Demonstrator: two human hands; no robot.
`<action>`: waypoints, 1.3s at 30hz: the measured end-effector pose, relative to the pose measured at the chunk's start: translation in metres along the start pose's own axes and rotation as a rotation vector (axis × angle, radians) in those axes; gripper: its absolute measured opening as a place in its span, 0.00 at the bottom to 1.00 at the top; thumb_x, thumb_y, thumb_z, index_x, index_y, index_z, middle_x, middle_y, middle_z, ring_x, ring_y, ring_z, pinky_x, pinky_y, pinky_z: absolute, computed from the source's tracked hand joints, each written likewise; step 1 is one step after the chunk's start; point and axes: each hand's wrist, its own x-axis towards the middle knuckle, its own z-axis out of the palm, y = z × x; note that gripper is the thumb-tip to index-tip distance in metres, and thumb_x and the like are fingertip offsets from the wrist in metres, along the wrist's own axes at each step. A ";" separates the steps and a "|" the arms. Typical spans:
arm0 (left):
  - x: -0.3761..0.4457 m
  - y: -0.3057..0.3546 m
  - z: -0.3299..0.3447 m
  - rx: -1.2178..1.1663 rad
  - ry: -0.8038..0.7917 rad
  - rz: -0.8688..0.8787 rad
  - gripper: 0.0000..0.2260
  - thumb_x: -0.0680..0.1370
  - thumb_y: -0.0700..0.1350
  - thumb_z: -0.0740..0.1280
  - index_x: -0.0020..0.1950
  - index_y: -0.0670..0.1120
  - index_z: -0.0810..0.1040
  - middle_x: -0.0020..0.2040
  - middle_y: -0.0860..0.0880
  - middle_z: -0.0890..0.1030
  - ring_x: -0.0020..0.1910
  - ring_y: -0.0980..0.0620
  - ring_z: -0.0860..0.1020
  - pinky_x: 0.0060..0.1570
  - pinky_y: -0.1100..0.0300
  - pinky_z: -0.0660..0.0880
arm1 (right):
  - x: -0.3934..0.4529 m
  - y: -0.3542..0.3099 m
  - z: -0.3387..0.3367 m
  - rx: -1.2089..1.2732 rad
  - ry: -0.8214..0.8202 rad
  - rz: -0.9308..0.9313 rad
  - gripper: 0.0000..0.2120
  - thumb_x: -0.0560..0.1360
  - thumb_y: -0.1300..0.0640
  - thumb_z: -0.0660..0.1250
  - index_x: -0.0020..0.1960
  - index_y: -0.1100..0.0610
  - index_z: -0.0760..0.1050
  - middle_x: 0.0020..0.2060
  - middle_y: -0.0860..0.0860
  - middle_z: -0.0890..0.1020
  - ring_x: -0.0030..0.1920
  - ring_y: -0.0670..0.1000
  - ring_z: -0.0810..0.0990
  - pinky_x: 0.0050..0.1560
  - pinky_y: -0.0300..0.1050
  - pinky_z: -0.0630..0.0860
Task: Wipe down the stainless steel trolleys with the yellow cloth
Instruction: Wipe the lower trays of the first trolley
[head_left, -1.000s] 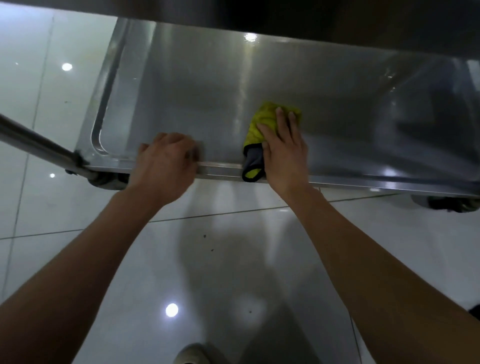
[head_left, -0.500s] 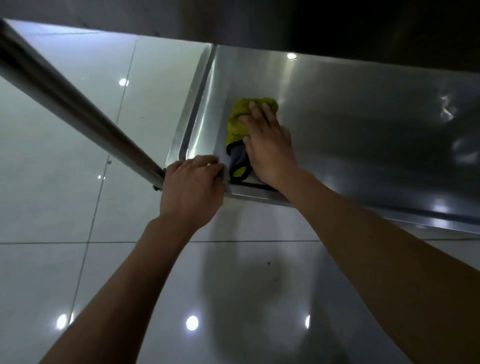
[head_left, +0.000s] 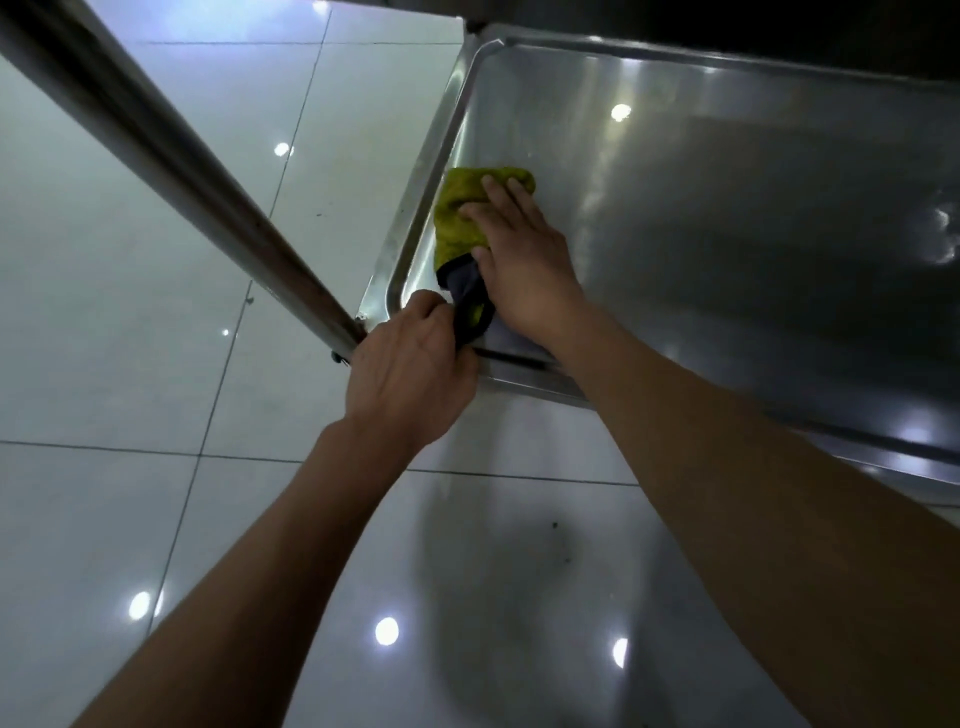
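The yellow cloth (head_left: 460, 218), with a dark grey edge, lies bunched on the lower shelf of the stainless steel trolley (head_left: 727, 218), close to the shelf's left rim. My right hand (head_left: 524, 254) presses flat on the cloth, fingers straight and pointing away from me. My left hand (head_left: 410, 364) grips the shelf's near front rim at its left corner, fingers curled over the edge, right beside the cloth's grey end.
A steel trolley upright (head_left: 171, 171) slants from the top left down to the shelf corner by my left hand. A dark upper shelf (head_left: 727, 26) overhangs at the top. Glossy white floor tiles (head_left: 130, 312) lie left and below.
My right hand has slid the cloth leftward along the shelf to its left rim. My left hand has shifted along the front rim to the corner. The view has swung left.
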 end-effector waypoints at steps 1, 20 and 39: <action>0.000 0.003 0.001 0.009 0.006 0.003 0.08 0.79 0.47 0.61 0.46 0.45 0.75 0.50 0.49 0.75 0.42 0.46 0.78 0.40 0.47 0.78 | -0.007 0.008 -0.003 -0.007 0.013 0.016 0.21 0.82 0.55 0.58 0.74 0.48 0.64 0.80 0.46 0.52 0.80 0.50 0.46 0.74 0.57 0.61; 0.025 0.221 0.049 0.061 -0.104 0.370 0.16 0.79 0.49 0.61 0.64 0.48 0.77 0.66 0.47 0.74 0.65 0.44 0.70 0.56 0.44 0.70 | -0.186 0.235 -0.110 -0.088 0.294 0.364 0.20 0.82 0.58 0.59 0.73 0.53 0.69 0.80 0.50 0.57 0.80 0.55 0.52 0.74 0.54 0.61; 0.026 0.166 0.042 -0.071 -0.062 0.315 0.17 0.78 0.49 0.65 0.66 0.50 0.77 0.69 0.47 0.74 0.70 0.43 0.68 0.61 0.43 0.69 | -0.169 0.223 -0.110 -0.201 0.232 0.409 0.21 0.83 0.55 0.55 0.76 0.53 0.64 0.81 0.51 0.51 0.80 0.54 0.47 0.72 0.55 0.60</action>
